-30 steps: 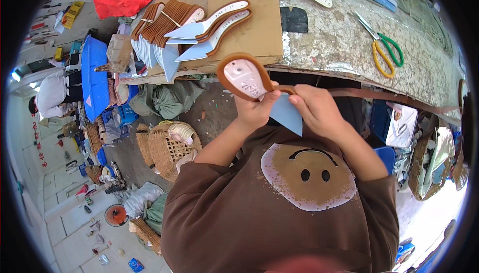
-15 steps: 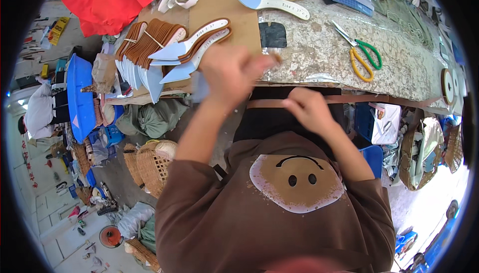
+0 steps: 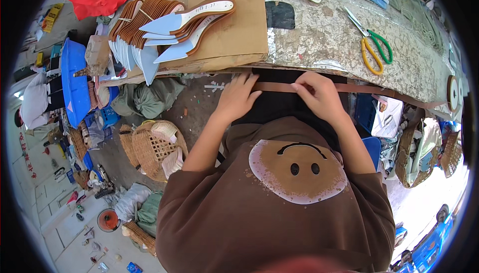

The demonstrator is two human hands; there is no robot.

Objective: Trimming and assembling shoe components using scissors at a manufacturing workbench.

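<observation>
Brown strip [image 3: 279, 87], one: along the bench's [image 3: 324, 48] near edge, running toward a reel [image 3: 453, 93]. Right hand [image 3: 320, 98]: pinching it. Left hand [image 3: 238, 97]: at its visible end; hold cannot be told. Handling: best kept flat, untwisted, evenly taut.

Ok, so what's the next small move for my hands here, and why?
I'd probably draw the brown strip gently leftward with the left hand, while the right hand guides it: the left hand is at its visible left end, the right seems to pinch it farther along, and it runs on toward the white-faced roll at far right.
</observation>
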